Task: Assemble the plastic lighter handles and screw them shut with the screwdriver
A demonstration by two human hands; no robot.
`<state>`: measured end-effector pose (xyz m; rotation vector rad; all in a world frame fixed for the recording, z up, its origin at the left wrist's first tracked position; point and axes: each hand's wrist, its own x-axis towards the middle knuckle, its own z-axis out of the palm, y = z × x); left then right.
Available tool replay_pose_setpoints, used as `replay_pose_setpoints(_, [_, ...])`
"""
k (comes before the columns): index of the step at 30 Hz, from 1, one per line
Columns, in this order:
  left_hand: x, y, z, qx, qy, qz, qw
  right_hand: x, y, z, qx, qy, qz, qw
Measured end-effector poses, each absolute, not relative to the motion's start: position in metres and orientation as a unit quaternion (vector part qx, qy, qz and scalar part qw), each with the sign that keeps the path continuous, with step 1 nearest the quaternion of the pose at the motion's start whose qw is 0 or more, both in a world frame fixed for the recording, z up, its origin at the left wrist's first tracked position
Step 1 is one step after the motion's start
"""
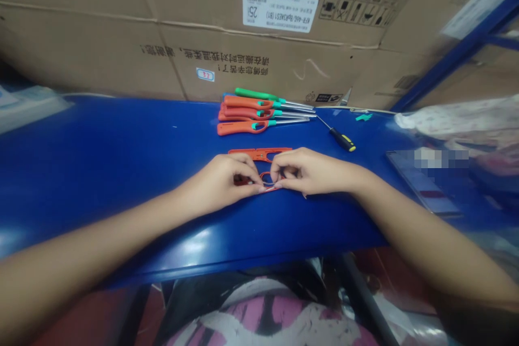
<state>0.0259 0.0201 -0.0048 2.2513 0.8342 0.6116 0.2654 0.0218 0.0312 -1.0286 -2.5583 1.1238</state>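
Observation:
Over the blue table, my left hand (227,178) and my right hand (302,170) meet with thumbs and fingertips almost touching. Both pinch an orange lighter casing half (265,174), whose trigger ring shows between them. A thin strip or wire seems to run between the fingertips, but it is too small to name. Just behind the hands lies another orange casing half (253,153), its inner side up. My fingers cover most of the held piece.
Several stick lighters with metal tubes (239,128) lie farther back, one of them green (251,93). A black and yellow screwdriver (343,139) rests to their right, near a green plastic bit (364,117). A phone (421,184) lies right; a large cardboard box (121,65) stands behind.

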Motion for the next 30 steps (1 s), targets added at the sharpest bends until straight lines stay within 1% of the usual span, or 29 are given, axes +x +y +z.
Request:
replay_pose_setpoints(9, [0.025, 0.033, -0.005, 0.866, 0.291, 0.220, 0.343, 0.264, 0.021, 0.033, -0.358, -0.844, 0.391, 0.084])
replay_pose_setpoints(17, [0.026, 0.033, -0.002, 0.888, 0.249, 0.232, 0.308, 0.262, 0.018, 0.035, -0.355, -0.874, 0.319, 0.086])
replay_pose_setpoints(30, [0.022, 0.037, -0.003, 0.895, 0.216, 0.230, 0.316, 0.263, 0.019, 0.034, -0.347, -0.873, 0.331, 0.087])
